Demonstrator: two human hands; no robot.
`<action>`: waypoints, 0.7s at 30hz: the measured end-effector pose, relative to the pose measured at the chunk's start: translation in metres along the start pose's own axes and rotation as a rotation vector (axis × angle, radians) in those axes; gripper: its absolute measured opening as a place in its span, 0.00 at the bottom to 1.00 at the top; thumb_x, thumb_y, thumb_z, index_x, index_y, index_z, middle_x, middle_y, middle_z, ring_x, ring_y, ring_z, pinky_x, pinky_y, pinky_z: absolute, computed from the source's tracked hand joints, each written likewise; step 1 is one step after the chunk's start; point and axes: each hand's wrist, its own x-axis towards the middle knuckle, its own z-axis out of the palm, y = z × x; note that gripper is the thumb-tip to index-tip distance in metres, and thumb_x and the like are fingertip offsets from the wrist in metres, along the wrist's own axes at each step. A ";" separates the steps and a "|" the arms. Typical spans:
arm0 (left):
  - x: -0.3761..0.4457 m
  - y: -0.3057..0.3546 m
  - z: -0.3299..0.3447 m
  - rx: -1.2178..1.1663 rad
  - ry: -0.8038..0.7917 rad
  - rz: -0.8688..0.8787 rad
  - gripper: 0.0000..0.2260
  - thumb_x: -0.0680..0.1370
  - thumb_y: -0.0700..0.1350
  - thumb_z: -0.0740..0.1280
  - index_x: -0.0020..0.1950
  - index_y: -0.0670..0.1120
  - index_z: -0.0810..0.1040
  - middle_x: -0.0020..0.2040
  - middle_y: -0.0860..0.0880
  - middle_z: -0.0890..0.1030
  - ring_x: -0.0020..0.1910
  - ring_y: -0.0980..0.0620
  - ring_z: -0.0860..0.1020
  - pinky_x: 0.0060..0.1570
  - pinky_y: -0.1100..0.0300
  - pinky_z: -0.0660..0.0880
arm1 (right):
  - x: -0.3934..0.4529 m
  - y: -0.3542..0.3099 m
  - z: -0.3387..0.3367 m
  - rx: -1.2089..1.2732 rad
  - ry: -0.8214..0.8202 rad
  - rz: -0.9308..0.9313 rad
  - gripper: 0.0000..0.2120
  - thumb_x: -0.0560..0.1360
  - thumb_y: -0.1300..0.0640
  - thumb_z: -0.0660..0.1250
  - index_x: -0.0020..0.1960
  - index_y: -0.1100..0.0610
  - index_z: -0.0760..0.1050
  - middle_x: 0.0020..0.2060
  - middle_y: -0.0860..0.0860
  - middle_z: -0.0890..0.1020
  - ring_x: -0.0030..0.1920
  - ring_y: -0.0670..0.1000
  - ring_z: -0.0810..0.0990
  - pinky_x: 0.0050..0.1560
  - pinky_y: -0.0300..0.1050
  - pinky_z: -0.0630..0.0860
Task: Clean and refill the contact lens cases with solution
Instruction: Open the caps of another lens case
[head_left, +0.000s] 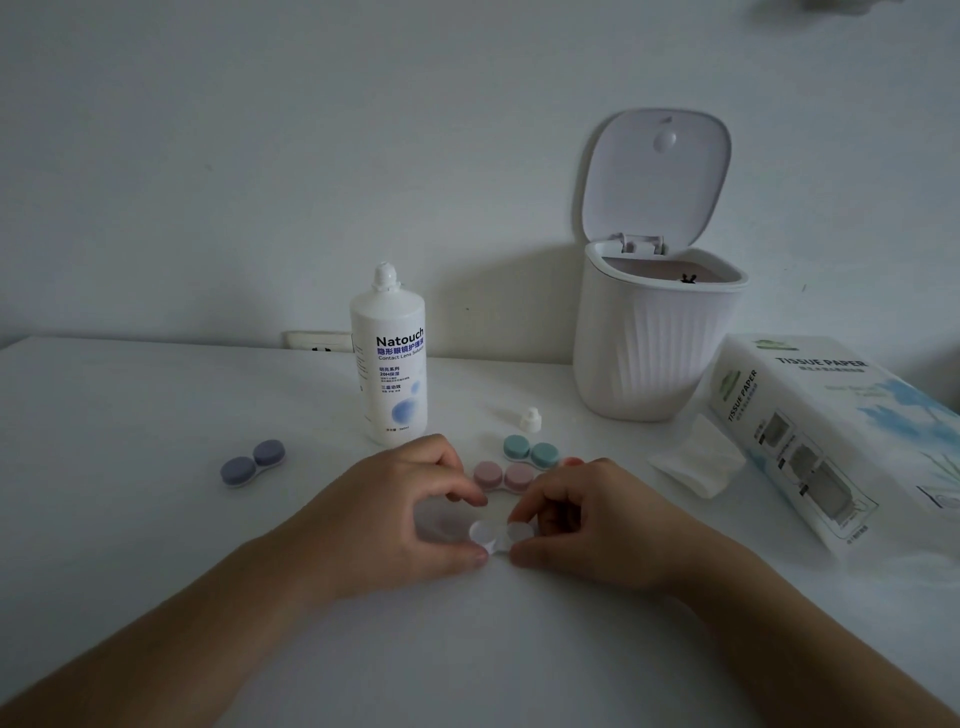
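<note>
Both my hands pinch the white lens case (500, 535) on the table (156, 519), left hand (410, 512) on one cup, right hand (582, 525) on the other.

Tissue box (841, 436) perhaps cut off rightward

The bottle (388, 358) reads "Natouch" and "Contact Lens Solution"; the box (831, 431) at the tabletop's right edge reads "TISSUE PAPER".
</note>
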 end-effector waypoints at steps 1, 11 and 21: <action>0.000 0.000 0.001 0.004 -0.011 0.002 0.19 0.67 0.66 0.73 0.54 0.59 0.84 0.52 0.63 0.75 0.51 0.61 0.79 0.50 0.59 0.77 | 0.000 0.000 0.000 -0.002 0.002 -0.002 0.10 0.68 0.44 0.77 0.47 0.46 0.84 0.38 0.43 0.81 0.33 0.40 0.76 0.36 0.33 0.72; 0.004 0.001 0.005 -0.052 -0.039 0.002 0.16 0.68 0.65 0.71 0.49 0.57 0.85 0.48 0.60 0.77 0.46 0.58 0.79 0.48 0.55 0.77 | -0.002 0.003 0.001 0.034 0.060 0.007 0.19 0.65 0.37 0.75 0.53 0.44 0.84 0.33 0.38 0.80 0.32 0.39 0.76 0.36 0.30 0.70; 0.003 0.003 0.005 -0.099 -0.045 -0.013 0.14 0.68 0.62 0.72 0.47 0.56 0.85 0.49 0.59 0.77 0.46 0.57 0.79 0.49 0.57 0.76 | -0.010 0.021 -0.047 -0.162 0.864 0.133 0.11 0.76 0.55 0.71 0.57 0.50 0.81 0.41 0.44 0.79 0.37 0.43 0.77 0.39 0.33 0.71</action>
